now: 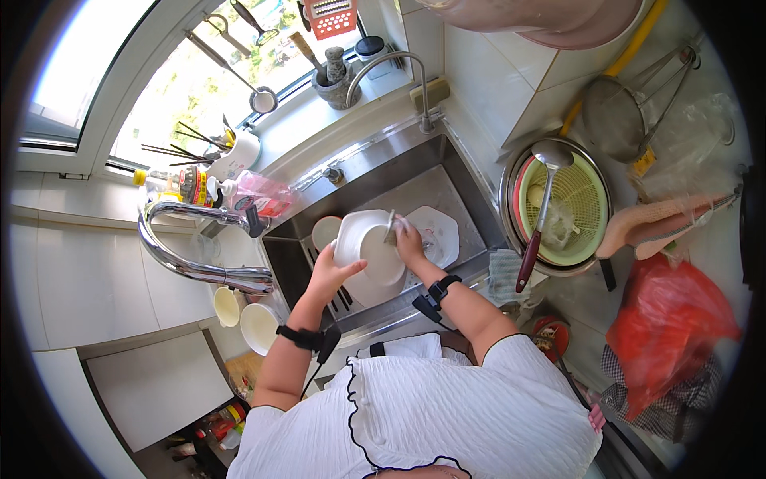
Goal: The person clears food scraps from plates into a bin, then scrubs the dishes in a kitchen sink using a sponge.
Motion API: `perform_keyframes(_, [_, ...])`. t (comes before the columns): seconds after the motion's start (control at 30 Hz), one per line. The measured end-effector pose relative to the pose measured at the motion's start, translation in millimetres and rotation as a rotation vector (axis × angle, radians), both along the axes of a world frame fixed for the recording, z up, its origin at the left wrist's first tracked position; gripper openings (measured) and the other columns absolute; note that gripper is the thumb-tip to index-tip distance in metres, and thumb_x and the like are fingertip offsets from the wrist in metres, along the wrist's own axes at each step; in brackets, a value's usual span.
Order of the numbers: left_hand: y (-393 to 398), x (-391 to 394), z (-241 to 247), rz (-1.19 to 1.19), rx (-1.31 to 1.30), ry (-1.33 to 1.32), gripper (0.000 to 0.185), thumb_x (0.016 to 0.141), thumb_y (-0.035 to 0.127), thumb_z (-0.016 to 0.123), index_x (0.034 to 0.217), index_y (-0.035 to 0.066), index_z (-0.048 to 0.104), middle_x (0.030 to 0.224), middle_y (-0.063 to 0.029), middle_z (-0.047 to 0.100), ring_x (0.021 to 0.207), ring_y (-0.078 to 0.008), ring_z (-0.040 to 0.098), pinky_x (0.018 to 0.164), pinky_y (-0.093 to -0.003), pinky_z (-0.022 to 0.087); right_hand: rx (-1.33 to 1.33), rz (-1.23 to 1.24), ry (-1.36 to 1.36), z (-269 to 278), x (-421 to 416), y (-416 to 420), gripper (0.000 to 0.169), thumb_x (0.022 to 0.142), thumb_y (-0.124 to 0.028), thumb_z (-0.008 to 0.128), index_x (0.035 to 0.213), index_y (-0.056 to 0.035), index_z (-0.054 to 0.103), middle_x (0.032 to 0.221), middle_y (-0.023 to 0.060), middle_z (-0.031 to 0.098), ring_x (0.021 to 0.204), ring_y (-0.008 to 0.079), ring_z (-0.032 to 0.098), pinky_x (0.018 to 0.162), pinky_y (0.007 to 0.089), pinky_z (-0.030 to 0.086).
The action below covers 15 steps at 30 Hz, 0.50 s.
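Observation:
My left hand point(333, 276) grips the rim of a white dish point(353, 233), which is tilted and held over the sink point(446, 179) with its underside facing up. Against that dish, my right hand point(409, 242) presses a greyish scrubbing cloth or pad point(390, 227). Below the hands, a white angular plate point(447, 233) lies in the stainless-steel basin, partly hidden by the right hand. Another white dish point(371, 294) shows beneath the held one. A small round bowl point(325, 227) stands at the basin's left, partly covered.
A chrome faucet point(179, 263) arches at the left, beside a pink pump bottle point(257, 194). Two pale cups point(227, 305) stand near it. Right of the sink sit a green colander point(589, 233) in a metal basin and a ladle point(544, 203). A stone mortar point(338, 93) occupies the windowsill.

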<state>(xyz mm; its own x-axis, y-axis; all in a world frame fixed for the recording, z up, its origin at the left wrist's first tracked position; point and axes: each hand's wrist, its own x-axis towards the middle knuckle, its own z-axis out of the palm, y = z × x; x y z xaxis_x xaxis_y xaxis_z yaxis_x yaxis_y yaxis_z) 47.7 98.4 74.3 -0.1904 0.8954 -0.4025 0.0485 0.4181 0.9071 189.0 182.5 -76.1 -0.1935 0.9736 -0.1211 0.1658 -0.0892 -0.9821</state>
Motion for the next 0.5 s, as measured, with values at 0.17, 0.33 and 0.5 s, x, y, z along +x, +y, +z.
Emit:
perform_keyframes(0.17, [-2.2, 3.5, -24.0, 0.048, 0.078, 0.213, 0.052, 0.061, 0.011, 0.073, 0.106, -0.001, 0.050, 0.093, -0.0070, 0.058, 0.082, -0.0150, 0.056, 0.074, -0.0279, 0.045, 0.392, 0.284, -0.413, 61.4, -15.7, 6.5, 0.035, 0.084, -0.019, 0.041, 0.118, -0.0118, 0.048, 0.110, 0.0201, 0.052, 0.103, 0.0352, 0.049, 0.086, 0.0394, 0.039])
perform_keyframes(0.33, [-7.5, 15.2, -21.3, -0.018, 0.147, 0.451, 0.056, 0.060, 0.013, 0.071, 0.109, -0.001, 0.049, 0.092, -0.0124, 0.060, 0.084, -0.0178, 0.057, 0.076, -0.0291, 0.045, 0.452, 0.283, -0.267, 66.6, -24.8, 6.0, 0.044, 0.084, -0.016, 0.039, 0.127, -0.0075, 0.038, 0.121, 0.0217, 0.045, 0.113, 0.0359, 0.041, 0.096, 0.0397, 0.032])
perform_keyframes(0.5, [-16.6, 9.8, -19.2, 0.042, 0.124, 0.461, 0.053, 0.062, 0.012, 0.071, 0.109, -0.002, 0.050, 0.094, -0.0100, 0.059, 0.087, -0.0153, 0.055, 0.078, -0.0288, 0.044, 0.210, 0.226, -0.199, 21.6, -38.5, -11.5, 0.046, 0.082, -0.021, 0.043, 0.125, -0.0057, 0.039, 0.123, 0.0174, 0.043, 0.112, 0.0370, 0.041, 0.090, 0.0455, 0.037])
